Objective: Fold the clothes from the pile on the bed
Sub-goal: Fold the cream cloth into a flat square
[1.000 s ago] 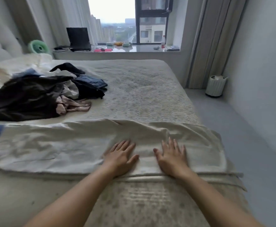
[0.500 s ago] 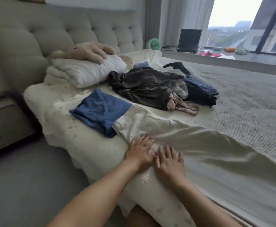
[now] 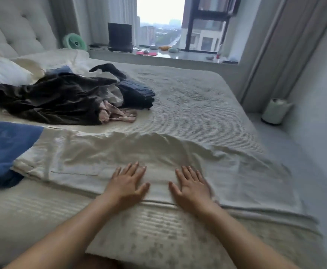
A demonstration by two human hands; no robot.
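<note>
The cream garment (image 3: pixel 139 162) lies spread lengthwise along the near edge of the bed (image 3: pixel 197 105), already doubled once by the look of its layered near hem, with ripples along its far side and right end. Your left hand (image 3: pixel 126 184) and right hand (image 3: pixel 191 186) rest flat on its middle, a little apart, palms down. Neither grip holds anything: the fingers are spread and straight, pressing the cloth to the bedcover.

You look to be smoothing it before the next fold. That fold calls for you to take one end, most likely the rumpled right end, pinch both corners and carry it over toward the left so the edges meet. Flatten the ridge along the far edge first, or the crease will be folded in.

Touching the garment's left end is a blue piece (image 3: pixel 5 150), crumpled rather than squared, partly lying under the cream cloth's corner. Beyond it, toward the headboard, sits the pile (image 3: pixel 61 98): a dark brown garment on top, a pink item (image 3: pixel 116 114) at its near right edge and a dark navy piece (image 3: pixel 137 94) beside that. Much of the task is still ahead of you. A white pillow (image 3: pixel 1 72) lies at the far left.
</note>
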